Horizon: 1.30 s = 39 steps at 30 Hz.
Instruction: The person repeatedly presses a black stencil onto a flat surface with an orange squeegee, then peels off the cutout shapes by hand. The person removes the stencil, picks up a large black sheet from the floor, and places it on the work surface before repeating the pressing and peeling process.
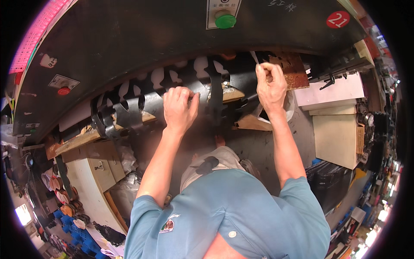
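A black sheet [151, 103] with rows of cut-out holes and dangling strips lies along a worn wooden board [79, 141] beneath the dark machine beam. Over its middle, my left hand [179, 108] has its fingers curled in and its thumb a little apart; anything inside that grip is hidden. My right hand [272, 86] is raised at the sheet's right end, thumb and fingertips pinched together. A thin pale sliver [255, 57] shows just beyond those fingertips, and I cannot make out whether they hold it.
The dark machine beam [142, 34] spans the far side, with a green button [225, 21] and a red button [64, 90]. Pale cabinets stand at left [92, 172] and right [334, 134]. A clear plastic bag [290, 105] hangs below my right hand.
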Motion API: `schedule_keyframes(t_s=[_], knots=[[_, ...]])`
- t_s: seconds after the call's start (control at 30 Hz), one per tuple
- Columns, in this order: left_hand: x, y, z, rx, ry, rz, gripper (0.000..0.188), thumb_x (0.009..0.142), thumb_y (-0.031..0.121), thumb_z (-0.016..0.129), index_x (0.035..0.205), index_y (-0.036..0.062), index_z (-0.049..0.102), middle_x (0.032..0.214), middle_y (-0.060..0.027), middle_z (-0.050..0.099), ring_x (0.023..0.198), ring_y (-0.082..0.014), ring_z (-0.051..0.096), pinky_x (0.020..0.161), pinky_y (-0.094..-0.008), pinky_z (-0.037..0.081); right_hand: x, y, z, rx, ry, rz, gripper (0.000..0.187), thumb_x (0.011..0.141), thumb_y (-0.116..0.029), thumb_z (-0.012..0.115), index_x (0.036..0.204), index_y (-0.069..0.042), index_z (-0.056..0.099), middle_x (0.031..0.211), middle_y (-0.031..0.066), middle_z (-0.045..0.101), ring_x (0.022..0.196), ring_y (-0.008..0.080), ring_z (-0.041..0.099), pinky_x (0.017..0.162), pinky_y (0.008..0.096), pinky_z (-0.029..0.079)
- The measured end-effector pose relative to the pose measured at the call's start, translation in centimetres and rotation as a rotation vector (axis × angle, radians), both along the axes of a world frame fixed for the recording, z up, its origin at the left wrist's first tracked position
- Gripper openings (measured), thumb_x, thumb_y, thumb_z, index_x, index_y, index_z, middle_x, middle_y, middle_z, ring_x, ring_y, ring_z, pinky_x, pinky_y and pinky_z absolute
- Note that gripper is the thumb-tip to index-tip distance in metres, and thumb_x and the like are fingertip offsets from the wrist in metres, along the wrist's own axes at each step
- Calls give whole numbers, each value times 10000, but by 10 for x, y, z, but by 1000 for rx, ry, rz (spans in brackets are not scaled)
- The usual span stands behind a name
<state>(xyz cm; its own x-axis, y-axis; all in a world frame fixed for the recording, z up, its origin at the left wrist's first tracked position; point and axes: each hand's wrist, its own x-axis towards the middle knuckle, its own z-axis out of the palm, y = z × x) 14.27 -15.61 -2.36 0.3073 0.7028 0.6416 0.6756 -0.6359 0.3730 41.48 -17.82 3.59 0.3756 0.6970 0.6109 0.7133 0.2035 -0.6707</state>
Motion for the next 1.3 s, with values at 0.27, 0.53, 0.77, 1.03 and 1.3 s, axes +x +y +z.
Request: schedule_keyframes(t_s=[0.27,0.53,0.77,1.03,1.3], knots=[[4,7,-8,65,-11,55,218,857,141,840,855,121,623,836,-66,638,805,-316,622,720,-457,457,-53,64,70,309,-399,325,61,952,-50,732,914,-20,697,877,121,674,810,330,683,706,400,563],[7,8,-10,113,-16,111,229,858,160,838,816,122,616,808,-64,622,799,-309,623,739,-450,464,19,-6,-69,-56,-178,-201,146,986,-186,732,991,-41,717,968,107,692,919,327,638,874,468,492],[9,8,-8,105,-2,124,226,875,150,828,816,114,612,802,-69,617,797,-306,623,743,-445,464,37,-1,-110,-71,-240,-116,201,1010,-227,723,1042,-30,706,970,134,688,942,340,616,890,479,481],[8,12,-11,63,-1,135,220,875,162,816,806,98,618,814,-89,644,822,-324,651,758,-468,484,34,0,-118,-139,-73,-136,265,999,-276,735,1120,-40,728,983,155,678,984,368,622,932,486,474],[7,10,-10,-65,-2,112,221,879,141,802,802,77,605,814,-110,641,820,-342,648,763,-487,477,35,-13,-112,-180,2,-92,324,1010,-307,720,1184,-34,731,978,154,654,983,351,613,925,476,484]])
